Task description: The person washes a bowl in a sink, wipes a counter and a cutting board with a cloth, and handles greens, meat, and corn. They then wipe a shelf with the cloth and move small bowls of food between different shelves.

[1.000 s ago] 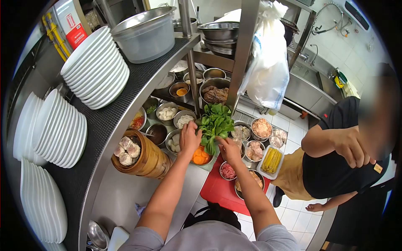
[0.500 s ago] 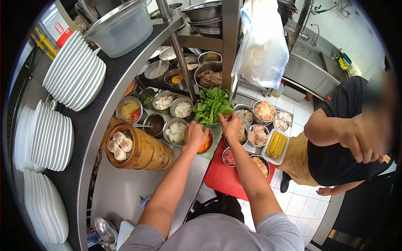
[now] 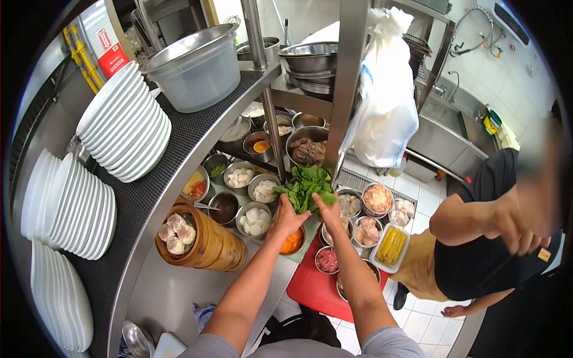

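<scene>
A bunch of leafy greens (image 3: 306, 184) stands between my two hands at the far end of the row of bowls. My left hand (image 3: 289, 219) holds its near left side, thumb up against the leaves. From the right, my right hand (image 3: 326, 210) grips the leaves, with its fingers partly hidden behind them. Just below my left hand is a bowl of orange slices (image 3: 292, 241), partly covered by the wrist. Left of that wrist sits a bowl of white round slices (image 3: 255, 221). Bowls of raw meat (image 3: 367, 230) stand right of my right hand.
A stacked bamboo steamer (image 3: 218, 243) with filled buns stands on the left counter. White plates (image 3: 128, 125) and a plastic tub (image 3: 194, 74) occupy the curved shelf. A red board (image 3: 316, 296) carries several bowls. A person in a black shirt (image 3: 477, 232) stands at right, beside yellow strips (image 3: 391, 243).
My hands have closed in around the greens from both sides; earlier the left was lower beside them and the right pinched a leaf. The camera view has shifted, so the surroundings appear lower.
</scene>
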`<action>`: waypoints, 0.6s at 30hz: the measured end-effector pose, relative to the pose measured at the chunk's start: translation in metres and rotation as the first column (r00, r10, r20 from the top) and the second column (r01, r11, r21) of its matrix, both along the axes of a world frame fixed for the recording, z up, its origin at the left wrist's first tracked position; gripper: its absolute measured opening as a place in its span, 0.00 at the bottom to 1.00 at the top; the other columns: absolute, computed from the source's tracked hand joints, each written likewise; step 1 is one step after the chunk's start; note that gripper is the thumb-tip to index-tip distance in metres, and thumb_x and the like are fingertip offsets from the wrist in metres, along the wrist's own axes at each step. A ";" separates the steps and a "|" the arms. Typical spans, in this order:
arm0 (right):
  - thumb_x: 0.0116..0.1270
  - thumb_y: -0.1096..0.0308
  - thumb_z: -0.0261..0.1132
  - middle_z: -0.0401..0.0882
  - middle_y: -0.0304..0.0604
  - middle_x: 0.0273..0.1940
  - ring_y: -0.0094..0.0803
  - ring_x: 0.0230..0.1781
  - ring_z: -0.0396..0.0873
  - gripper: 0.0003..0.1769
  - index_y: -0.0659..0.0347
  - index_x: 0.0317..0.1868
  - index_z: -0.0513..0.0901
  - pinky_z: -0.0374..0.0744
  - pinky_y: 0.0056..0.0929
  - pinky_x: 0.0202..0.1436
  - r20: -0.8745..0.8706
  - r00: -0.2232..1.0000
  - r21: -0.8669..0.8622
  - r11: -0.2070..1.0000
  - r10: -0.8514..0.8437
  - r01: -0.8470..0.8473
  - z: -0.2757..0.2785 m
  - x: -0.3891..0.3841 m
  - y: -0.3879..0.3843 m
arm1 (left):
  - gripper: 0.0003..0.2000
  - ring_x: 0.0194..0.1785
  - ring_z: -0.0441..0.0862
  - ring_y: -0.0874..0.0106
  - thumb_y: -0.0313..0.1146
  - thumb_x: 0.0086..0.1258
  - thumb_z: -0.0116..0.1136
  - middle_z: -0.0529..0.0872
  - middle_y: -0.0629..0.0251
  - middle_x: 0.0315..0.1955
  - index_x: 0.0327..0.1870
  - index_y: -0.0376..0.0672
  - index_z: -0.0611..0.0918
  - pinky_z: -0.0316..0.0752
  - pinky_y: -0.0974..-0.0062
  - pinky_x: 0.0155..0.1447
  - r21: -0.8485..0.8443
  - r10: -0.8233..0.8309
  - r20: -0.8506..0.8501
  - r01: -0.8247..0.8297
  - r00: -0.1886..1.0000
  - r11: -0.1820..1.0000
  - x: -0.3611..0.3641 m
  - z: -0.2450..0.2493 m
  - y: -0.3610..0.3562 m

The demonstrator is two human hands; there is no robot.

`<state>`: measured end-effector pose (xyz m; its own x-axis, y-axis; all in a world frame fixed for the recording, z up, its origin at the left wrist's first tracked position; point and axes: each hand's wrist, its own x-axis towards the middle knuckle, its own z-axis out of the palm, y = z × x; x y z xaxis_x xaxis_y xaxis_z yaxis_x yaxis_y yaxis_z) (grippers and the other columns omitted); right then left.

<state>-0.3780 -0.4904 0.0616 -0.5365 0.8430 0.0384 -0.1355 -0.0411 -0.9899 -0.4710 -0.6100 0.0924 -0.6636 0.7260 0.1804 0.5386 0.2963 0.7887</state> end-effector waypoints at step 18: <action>0.61 0.73 0.66 0.73 0.59 0.57 0.56 0.57 0.74 0.16 0.66 0.49 0.78 0.72 0.41 0.62 0.021 0.996 0.592 0.804 -0.082 0.054 0.011 -0.024 -0.041 | 0.40 0.65 0.68 0.43 0.23 0.60 0.58 0.68 0.39 0.63 0.74 0.40 0.53 0.66 0.58 0.67 0.209 -0.054 -0.080 0.069 0.995 0.975 -0.020 -0.001 0.012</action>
